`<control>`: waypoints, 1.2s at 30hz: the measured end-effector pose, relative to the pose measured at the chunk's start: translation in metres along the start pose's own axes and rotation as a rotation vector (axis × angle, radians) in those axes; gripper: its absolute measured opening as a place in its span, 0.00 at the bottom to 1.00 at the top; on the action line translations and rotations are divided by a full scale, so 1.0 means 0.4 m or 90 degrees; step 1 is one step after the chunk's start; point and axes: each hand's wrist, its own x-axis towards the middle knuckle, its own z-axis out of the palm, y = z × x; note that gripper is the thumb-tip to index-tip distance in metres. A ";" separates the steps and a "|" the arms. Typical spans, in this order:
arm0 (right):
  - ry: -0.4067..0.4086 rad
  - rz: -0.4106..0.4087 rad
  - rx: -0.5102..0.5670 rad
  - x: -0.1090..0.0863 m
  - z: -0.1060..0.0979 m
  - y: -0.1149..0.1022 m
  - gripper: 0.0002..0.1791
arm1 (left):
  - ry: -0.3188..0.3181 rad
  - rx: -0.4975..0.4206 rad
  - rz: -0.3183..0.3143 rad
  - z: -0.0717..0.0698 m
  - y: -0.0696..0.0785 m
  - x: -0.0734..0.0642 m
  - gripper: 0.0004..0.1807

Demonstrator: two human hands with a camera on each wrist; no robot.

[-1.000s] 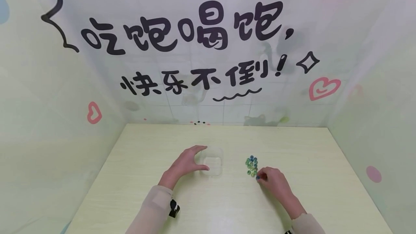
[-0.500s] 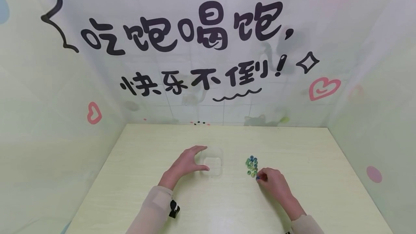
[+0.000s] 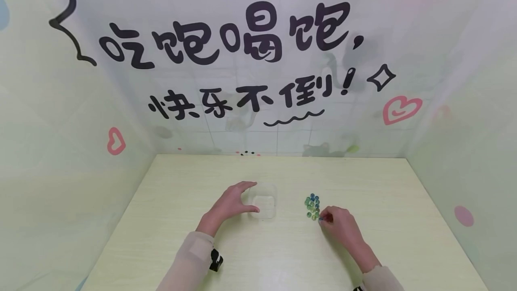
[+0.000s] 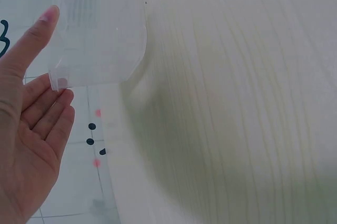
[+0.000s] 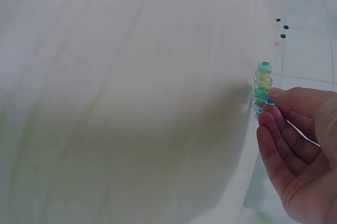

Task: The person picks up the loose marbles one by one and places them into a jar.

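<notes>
1. The left hand [image 3: 230, 203] curves thumb and fingers around the 9 o'clock side of a clear box [image 3: 269, 193] on the table [image 3: 258, 255].
2. Blue and green marbles [image 3: 313, 209] cluster at the box's 3 o'clock, apart from it.
3. The right hand [image 3: 340, 223], at the cluster's 4 o'clock, pinches a blue marble [image 3: 321, 220].
4. From the box, black writing [image 3: 253, 90] stands toward 12 o'clock, a pink heart [image 3: 400, 112] at 2.

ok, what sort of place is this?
Looks like a small sheeted-off tabletop booth: a pale wood-grain table walled by printed sheets, with big black lettering at the back, plus a clear plastic container and marbles set out.
</notes>
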 end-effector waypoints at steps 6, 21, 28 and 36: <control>0.004 -0.011 -0.006 0.008 -0.008 -0.010 0.07 | -0.001 0.004 -0.001 -0.002 0.000 0.000 0.46; 0.014 -0.039 -0.016 0.033 -0.023 -0.025 0.06 | 0.003 0.003 0.009 0.003 -0.006 0.006 0.46; 0.025 -0.041 -0.010 0.034 -0.028 -0.033 0.06 | 0.003 0.004 0.012 0.003 -0.006 0.005 0.46; 0.044 -0.058 0.006 0.032 -0.025 -0.034 0.07 | 0.001 0.004 0.014 0.001 -0.005 0.002 0.45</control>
